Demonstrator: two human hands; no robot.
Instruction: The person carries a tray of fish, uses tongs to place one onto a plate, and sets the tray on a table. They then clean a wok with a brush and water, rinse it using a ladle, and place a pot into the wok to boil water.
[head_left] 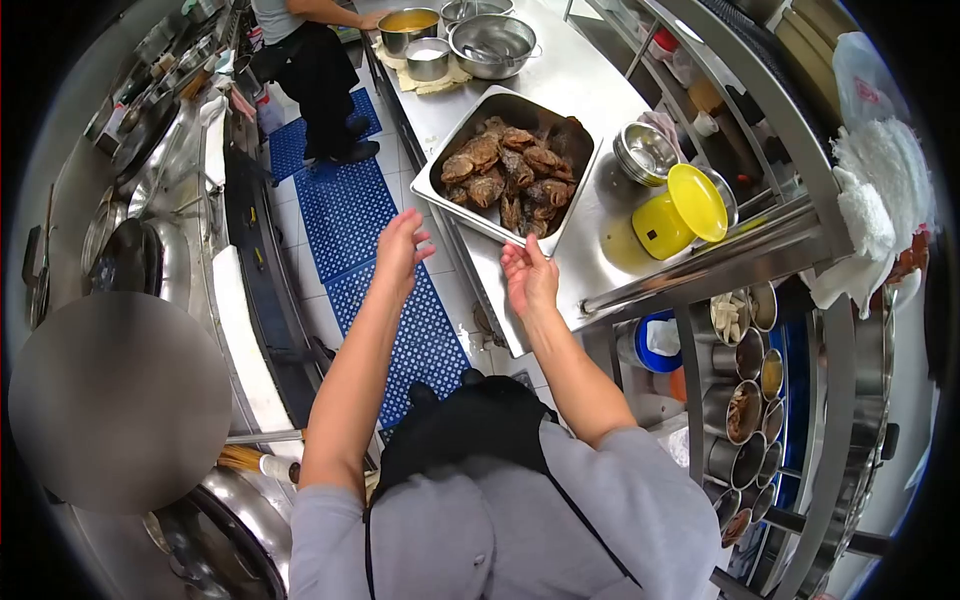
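A deep rectangular steel pan (432, 186) sits at the corner of the steel counter, piled with dark brown fried fish (515, 170). My left hand (402, 245) is open in the air to the left of the pan, over the floor, its fingers apart and nothing in them. My right hand (530, 278) is at the pan's near corner, palm turned up. Its fingers are loosely bent and apart, with the fingertips right at the rim. Beside the pan on the right stand a yellow container (660, 225) with a round yellow lid (697, 203) and stacked steel bowls (646, 153).
Steel pots (428, 60) and a large bowl (493, 46) stand farther along the counter (600, 60). A person in dark trousers (318, 85) stands at the far end on blue mats (345, 225). A wok range (130, 250) lies left; a metal rail (700, 257) and shelves of food tins (742, 412) lie right.
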